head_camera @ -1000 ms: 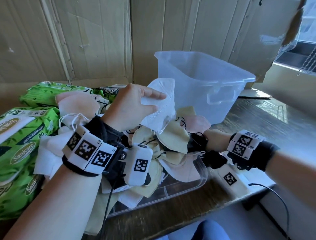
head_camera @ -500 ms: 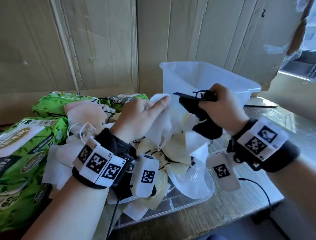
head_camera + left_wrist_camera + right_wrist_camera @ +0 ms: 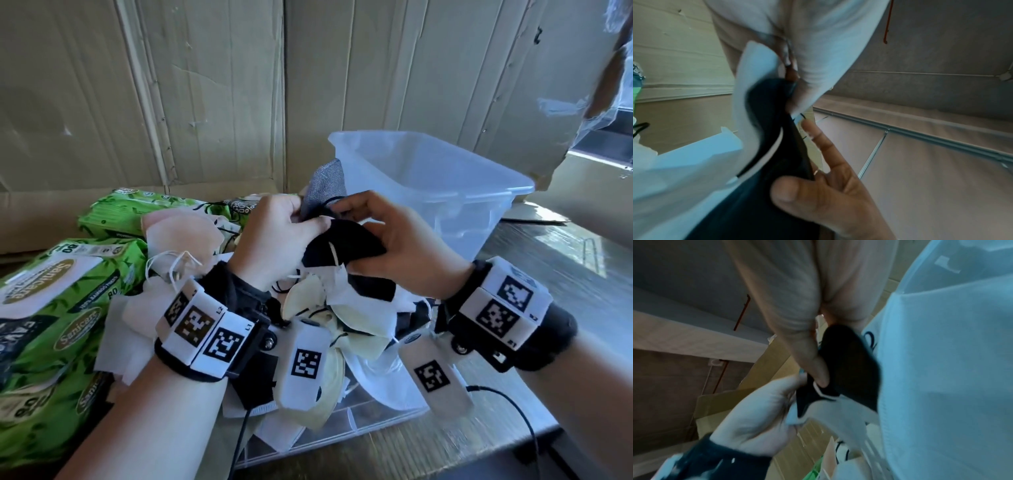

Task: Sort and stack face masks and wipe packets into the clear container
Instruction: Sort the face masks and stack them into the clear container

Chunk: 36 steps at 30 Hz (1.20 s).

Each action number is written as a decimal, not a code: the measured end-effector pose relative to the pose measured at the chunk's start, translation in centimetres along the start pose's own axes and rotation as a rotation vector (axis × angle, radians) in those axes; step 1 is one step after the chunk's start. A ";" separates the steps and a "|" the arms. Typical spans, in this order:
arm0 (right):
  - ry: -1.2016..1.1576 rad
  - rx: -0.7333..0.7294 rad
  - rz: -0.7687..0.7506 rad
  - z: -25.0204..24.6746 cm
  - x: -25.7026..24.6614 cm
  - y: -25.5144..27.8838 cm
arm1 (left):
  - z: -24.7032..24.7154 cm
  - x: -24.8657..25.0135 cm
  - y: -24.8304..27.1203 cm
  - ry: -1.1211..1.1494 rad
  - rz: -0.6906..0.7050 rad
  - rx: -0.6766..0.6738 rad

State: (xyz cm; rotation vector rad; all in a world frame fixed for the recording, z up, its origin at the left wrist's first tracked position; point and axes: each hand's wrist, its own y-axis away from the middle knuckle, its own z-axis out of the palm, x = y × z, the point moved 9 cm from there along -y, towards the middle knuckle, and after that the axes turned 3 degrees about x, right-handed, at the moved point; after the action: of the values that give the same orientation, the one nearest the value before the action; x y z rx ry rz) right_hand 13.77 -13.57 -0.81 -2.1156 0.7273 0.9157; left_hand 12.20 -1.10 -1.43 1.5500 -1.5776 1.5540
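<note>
Head view — left hand (image 3: 274, 236) and right hand (image 3: 394, 246) both pinch black mask (image 3: 346, 245).

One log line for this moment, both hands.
left hand: grips black mask | right hand: grips same mask | clear container: behind, no mask in yet

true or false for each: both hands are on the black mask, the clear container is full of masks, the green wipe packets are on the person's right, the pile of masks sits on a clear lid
1. Both hands, left hand and right hand, hold the black mask: true.
2. The clear container is full of masks: false, none show inside it.
3. The green wipe packets lie on the person's right: false, they lie on the left.
4. The pile of masks sits on a clear lid: true.
</note>
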 end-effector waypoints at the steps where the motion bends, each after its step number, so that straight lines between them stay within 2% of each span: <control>1: -0.029 0.029 0.018 -0.8 0.1 -0.1 | -0.2 -0.1 -0.1 0.019 -0.003 0.006; 5: -0.143 0.235 0.078 -4.3 1.0 -0.6 | -0.8 0.3 -0.1 0.048 0.063 0.017; 8: -0.211 0.361 0.046 -6.1 0.8 -0.9 | -1.0 1.2 0.0 0.011 0.145 0.011; 10: -0.213 0.391 0.013 -6.5 0.4 -0.9 | -0.8 1.6 0.1 0.015 0.173 -0.010; 15: -0.209 0.469 -0.048 -7.5 -0.1 -1.0 | -0.5 1.6 0.3 0.028 0.104 -0.065; 20: -0.273 0.806 -0.109 -11.1 -0.5 0.3 | -0.7 0.9 0.1 0.016 0.048 -0.076; 22: -0.214 0.783 -0.161 -10.2 -1.5 0.2 | -0.5 0.8 0.2 0.040 0.015 -0.072; 23: -0.149 0.711 -0.174 -8.9 -2.0 0.0 | -0.5 0.7 0.2 0.071 -0.010 -0.068; 27: 0.079 0.199 -0.181 -1.1 -2.1 -0.6 | -0.4 0.3 0.3 0.294 -0.109 -0.107; 29: 0.025 0.016 -0.163 0.8 -1.8 -0.4 | -0.4 0.2 0.3 0.256 -0.095 -0.122; 30: -0.066 -0.025 -0.136 0.9 -1.6 -0.5 | -0.4 0.4 0.4 0.221 -0.074 -0.118; 31: -0.144 -0.018 -0.106 0.6 -1.4 -0.6 | -0.5 0.3 0.3 0.202 -0.070 -0.110; 33: -0.221 0.105 -0.069 -1.0 -0.9 -0.9 | -0.6 0.1 0.2 0.166 -0.082 -0.105; 35: -0.125 0.262 -0.072 -2.9 -0.2 -1.2 | -0.6 0.2 0.1 0.118 -0.050 -0.117; 36: -0.055 0.292 -0.071 -3.4 0.0 -1.3 | -0.4 0.2 0.2 0.092 -0.038 -0.134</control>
State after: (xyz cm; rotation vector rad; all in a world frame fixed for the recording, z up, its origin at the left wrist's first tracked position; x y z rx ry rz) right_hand 15.95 -15.47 1.41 -1.8404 0.7073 0.7749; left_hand 11.82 -0.87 -1.19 1.4087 -1.5591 1.4467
